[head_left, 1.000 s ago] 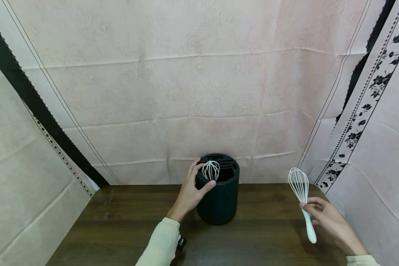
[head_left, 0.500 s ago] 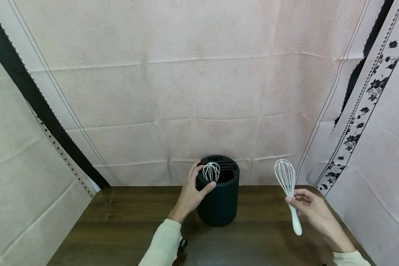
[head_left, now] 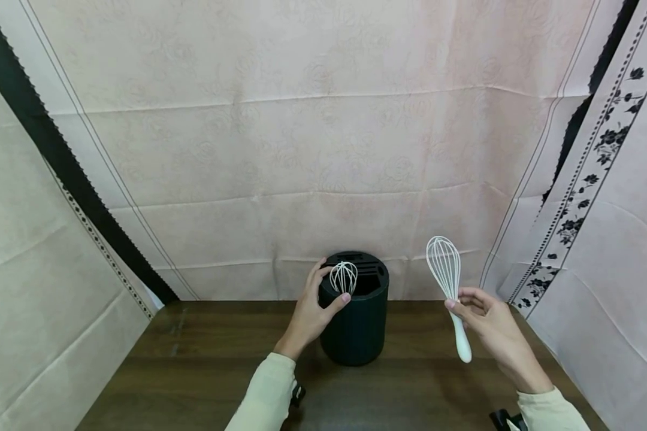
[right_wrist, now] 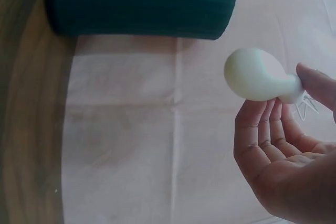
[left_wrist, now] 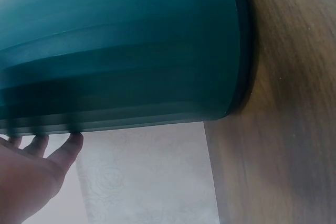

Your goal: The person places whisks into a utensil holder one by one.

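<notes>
A dark green round utensil holder (head_left: 354, 335) stands upright on the table, its black divided top showing. The wire head of a small white whisk (head_left: 343, 277) pokes out of its left side; the rest of that whisk is hidden. My left hand (head_left: 310, 311) grips the holder's upper left side, thumb in front and fingers behind; in the left wrist view the fingertips touch its wall. To the right, my right hand (head_left: 487, 320) pinches a larger white whisk (head_left: 460, 329) where handle meets wires. This whisk tilts, wires up, and hangs above the table apart from the holder.
The brown wooden table (head_left: 205, 371) extends around the holder. A pale cloth (head_left: 302, 149) hangs upright along the table's back edge. More cloth with dark and floral borders lines both sides.
My right hand has carried the larger whisk leftward and upward, nearer the holder. My left hand, the holder and the small whisk have kept their places.
</notes>
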The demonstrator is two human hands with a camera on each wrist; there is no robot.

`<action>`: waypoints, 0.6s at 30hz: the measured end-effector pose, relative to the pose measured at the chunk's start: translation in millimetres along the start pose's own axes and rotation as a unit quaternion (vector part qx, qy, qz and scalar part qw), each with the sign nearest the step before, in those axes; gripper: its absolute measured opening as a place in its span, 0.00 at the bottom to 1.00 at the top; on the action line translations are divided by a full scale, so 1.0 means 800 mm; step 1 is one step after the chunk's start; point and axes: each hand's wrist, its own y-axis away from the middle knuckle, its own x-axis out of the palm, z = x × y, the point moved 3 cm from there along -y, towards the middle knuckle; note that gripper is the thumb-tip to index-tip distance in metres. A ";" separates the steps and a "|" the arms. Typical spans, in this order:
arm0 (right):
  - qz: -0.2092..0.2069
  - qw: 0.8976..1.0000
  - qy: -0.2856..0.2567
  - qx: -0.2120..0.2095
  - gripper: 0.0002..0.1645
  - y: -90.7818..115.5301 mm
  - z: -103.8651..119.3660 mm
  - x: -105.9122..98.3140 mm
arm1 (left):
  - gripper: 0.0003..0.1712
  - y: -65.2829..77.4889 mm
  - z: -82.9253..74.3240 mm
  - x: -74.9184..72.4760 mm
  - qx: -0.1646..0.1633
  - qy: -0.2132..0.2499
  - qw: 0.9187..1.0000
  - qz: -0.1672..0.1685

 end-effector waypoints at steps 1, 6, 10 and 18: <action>-0.001 1.000 -0.002 -0.004 0.30 -0.001 0.004 0.002 | 0.40 0.000 0.000 0.000 0.001 0.000 1.000 0.000; -0.001 1.000 -0.010 -0.009 0.31 -0.006 0.019 0.012 | 0.39 0.001 0.001 0.000 0.003 -0.001 1.000 0.003; -0.001 1.000 -0.007 -0.005 0.32 -0.010 0.031 0.020 | 0.39 0.001 0.002 -0.001 0.004 0.002 1.000 0.001; -0.012 1.000 -0.017 -0.014 0.30 -0.018 0.048 0.033 | 0.39 0.000 0.002 -0.001 0.003 -0.001 1.000 0.000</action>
